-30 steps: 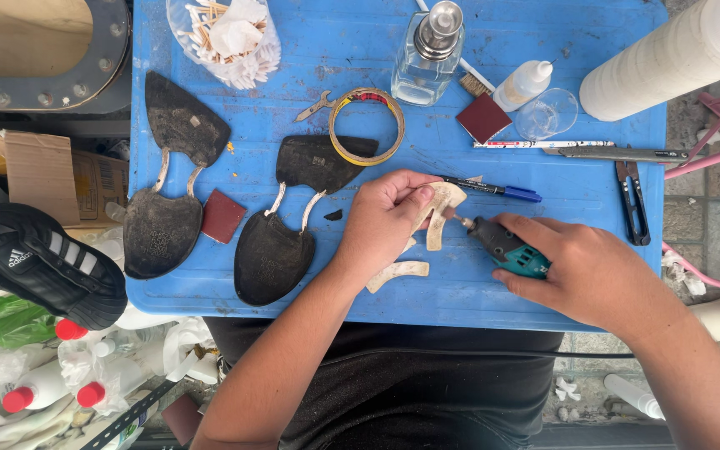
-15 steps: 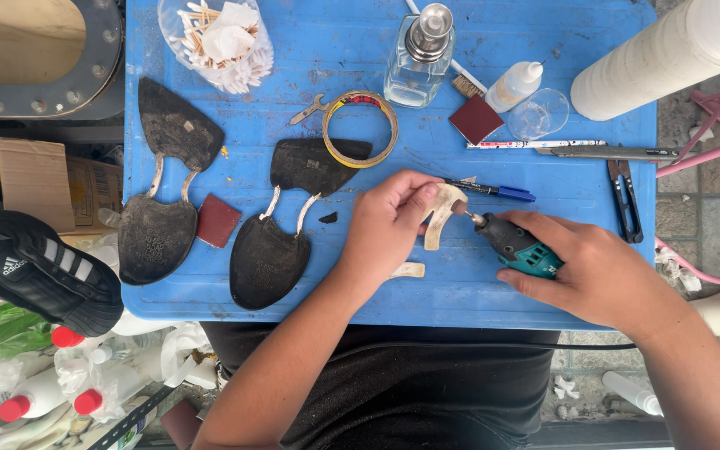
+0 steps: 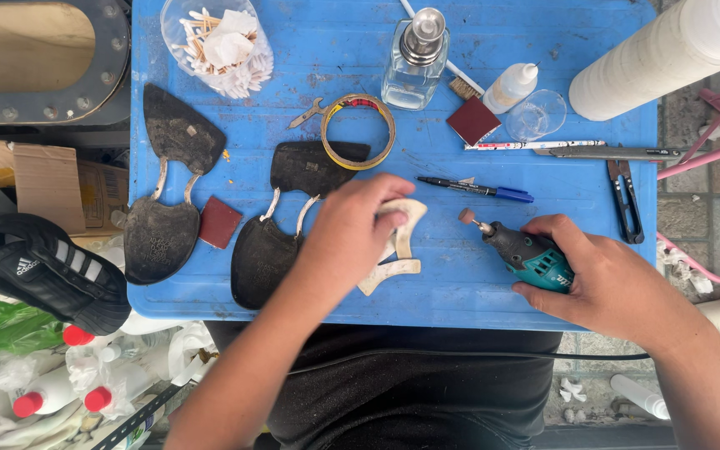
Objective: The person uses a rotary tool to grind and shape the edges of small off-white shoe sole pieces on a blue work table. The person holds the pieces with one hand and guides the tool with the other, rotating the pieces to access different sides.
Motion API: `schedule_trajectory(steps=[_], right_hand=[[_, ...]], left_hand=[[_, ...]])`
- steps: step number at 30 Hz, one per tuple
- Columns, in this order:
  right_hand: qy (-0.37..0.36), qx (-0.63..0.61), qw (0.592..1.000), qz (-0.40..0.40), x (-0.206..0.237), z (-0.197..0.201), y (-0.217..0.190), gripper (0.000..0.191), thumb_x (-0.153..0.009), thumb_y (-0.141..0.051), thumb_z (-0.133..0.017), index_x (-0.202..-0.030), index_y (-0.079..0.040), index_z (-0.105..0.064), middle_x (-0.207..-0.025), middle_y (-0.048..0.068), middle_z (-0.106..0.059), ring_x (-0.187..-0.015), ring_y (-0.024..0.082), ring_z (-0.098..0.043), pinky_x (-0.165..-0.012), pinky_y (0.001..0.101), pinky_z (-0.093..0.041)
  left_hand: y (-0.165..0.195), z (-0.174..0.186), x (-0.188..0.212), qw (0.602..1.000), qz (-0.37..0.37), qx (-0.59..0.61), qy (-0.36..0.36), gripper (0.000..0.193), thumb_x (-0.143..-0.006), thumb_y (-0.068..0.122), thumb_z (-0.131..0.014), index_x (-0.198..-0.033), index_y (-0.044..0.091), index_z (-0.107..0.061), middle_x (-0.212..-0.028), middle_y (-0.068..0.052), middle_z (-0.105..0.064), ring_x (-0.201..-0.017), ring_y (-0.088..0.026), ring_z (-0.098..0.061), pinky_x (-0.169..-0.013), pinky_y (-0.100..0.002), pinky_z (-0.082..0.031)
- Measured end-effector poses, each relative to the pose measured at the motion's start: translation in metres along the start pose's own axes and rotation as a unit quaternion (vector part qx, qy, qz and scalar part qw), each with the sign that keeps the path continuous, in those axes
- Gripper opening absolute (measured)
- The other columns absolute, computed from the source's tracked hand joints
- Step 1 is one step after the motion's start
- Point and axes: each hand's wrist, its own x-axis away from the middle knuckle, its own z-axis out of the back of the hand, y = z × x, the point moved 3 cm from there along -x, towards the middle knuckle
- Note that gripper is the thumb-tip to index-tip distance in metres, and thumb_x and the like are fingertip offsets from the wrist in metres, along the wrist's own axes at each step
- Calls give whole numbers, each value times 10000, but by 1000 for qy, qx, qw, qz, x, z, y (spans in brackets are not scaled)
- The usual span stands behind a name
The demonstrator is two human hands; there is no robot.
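1. A pale curved piece [image 3: 408,218] lies on the blue counter [image 3: 593,192], near its front edge and between the two hands.
2. The left hand [image 3: 352,237] rests on top of this piece; its fingers [image 3: 389,185] are together and press down on the upper part of it. A second pale strip [image 3: 389,275] lies just below, touching the first one.
3. The right hand [image 3: 606,279] holds a small teal and grey rotary tool [image 3: 527,252]. The fingers are closed around its body. The small grinding tip [image 3: 466,216] points to the pale piece, and it is near but apart from it.
4. A blue and black pen [image 3: 475,189] lies just above the tool.
5. To the left of the left hand there is a dark sole part [image 3: 281,225], and further left a second dark sole part [image 3: 167,192], with a small dark red square [image 3: 218,222] between them.
6. At the back stand a ring of tape [image 3: 358,132], a glass bottle [image 3: 414,62] and a clear bowl of cotton swabs [image 3: 218,46].
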Motion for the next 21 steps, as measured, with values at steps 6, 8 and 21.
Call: schedule_trajectory(steps=[6,8,21], right_hand=[[30,-40,997,58,-2,5,-5,701,-674,-342,-884,-1262,-148,-555,-758,151,-751,-541,299,-729,-513,419,-533],[26,-59,997,46,-3,4,-3,697,-685,-339,-875,-1270,-146,-551,-754,157,-756,-542,296,-737,-521,411,-542],[-20,-106,994,10,-10,1,9,673,-718,-326,-858,-1276,-144,-530,-836,137,-779,-601,266,-718,-561,382,-566]], left_hand=[[-29,46,-34,989,148,13,-20,111,-943,148,-693,-1037,90,-710,-1027,-82,-783,-943,-239,-782,-838,-372,-590],[-33,51,-43,993,73,-80,38,88,-942,125,-723,-988,52,-711,-1075,-135,-721,-1033,-316,-694,-925,-422,-534],[-45,38,-42,991,62,-121,-12,140,-935,202,-728,-936,62,-727,-1052,-113,-644,-1075,-330,-594,-960,-455,-469]])
